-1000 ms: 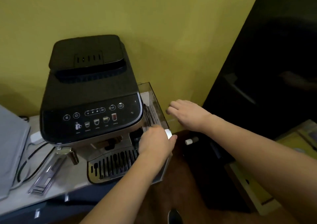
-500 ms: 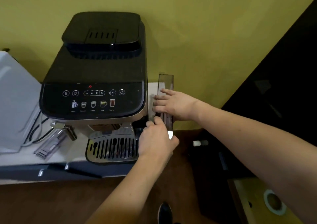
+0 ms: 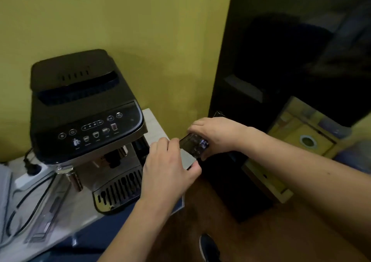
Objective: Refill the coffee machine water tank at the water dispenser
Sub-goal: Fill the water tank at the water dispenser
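The black coffee machine [image 3: 86, 121] stands on a light table [image 3: 154, 121] against the yellow wall. The smoky clear water tank [image 3: 193, 144] is out of the machine, just off its right front corner, tilted. My left hand [image 3: 166, 171] grips the tank's near side from the front. My right hand [image 3: 216, 135] clasps its top far end from the right. Most of the tank's body is hidden behind my left hand. A tall black unit [image 3: 281, 71] stands to the right; whether it is the water dispenser I cannot tell.
A white power strip [image 3: 26, 178] with a black plug and cables lies left of the machine, beside a clear plastic part [image 3: 46, 219]. Low at the right sits a yellow box [image 3: 307, 141] with a round hole. My shoe [image 3: 208, 245] rests on the brown floor.
The tank has come away from the machine's right side and moved right and toward me, with both hands on it. The view has swung to the right.
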`<control>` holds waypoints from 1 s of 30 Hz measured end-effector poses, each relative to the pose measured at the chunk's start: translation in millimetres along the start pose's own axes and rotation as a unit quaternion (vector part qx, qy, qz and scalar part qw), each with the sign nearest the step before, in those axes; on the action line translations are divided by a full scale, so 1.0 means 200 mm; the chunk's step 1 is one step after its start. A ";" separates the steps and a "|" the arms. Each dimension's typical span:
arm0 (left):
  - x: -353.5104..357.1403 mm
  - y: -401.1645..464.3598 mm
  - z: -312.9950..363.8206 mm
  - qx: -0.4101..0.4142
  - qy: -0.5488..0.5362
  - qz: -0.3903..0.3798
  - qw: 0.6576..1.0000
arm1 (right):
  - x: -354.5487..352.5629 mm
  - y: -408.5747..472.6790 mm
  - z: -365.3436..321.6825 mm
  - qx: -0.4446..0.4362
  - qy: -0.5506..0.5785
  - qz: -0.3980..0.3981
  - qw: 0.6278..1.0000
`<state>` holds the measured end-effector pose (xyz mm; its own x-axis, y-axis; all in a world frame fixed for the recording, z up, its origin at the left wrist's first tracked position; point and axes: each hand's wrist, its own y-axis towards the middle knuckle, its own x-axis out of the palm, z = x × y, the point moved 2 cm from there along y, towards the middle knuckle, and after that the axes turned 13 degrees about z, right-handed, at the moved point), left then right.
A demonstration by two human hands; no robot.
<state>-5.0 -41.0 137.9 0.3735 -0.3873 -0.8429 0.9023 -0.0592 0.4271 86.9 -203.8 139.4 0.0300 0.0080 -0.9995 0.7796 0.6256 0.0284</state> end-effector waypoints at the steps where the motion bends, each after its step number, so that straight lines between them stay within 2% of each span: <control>1: 0.00 -0.02 0.02 0.020 -0.010 0.003 1.000 | -0.01 -0.07 -0.02 0.021 0.003 0.001 1.000; 5: 0.00 -0.12 0.11 0.073 -0.067 0.012 0.995 | -0.05 -0.35 -0.06 0.092 0.007 0.000 0.996; 12: 0.16 -0.29 0.43 0.083 -0.159 -0.038 0.983 | 0.04 -0.85 0.08 0.180 0.030 -0.008 0.983; 18: 0.40 -0.40 0.87 0.039 -0.235 -0.041 0.970 | 0.07 -1.26 0.41 0.206 0.052 -0.019 0.977; 23: 0.56 -0.45 1.24 0.015 -0.264 -0.025 0.964 | 0.12 -1.57 0.70 0.245 0.121 -0.003 0.962; 30: 0.71 -0.38 1.49 0.006 -0.290 -0.014 0.957 | 0.16 -1.71 0.99 0.226 0.134 0.022 0.965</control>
<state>-84.0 -364.8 84.1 0.1632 -0.8308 -0.5321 0.9068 -0.0862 0.4127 -54.5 -572.7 100.4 -0.0464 0.2656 -0.9630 0.9764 0.2156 0.0124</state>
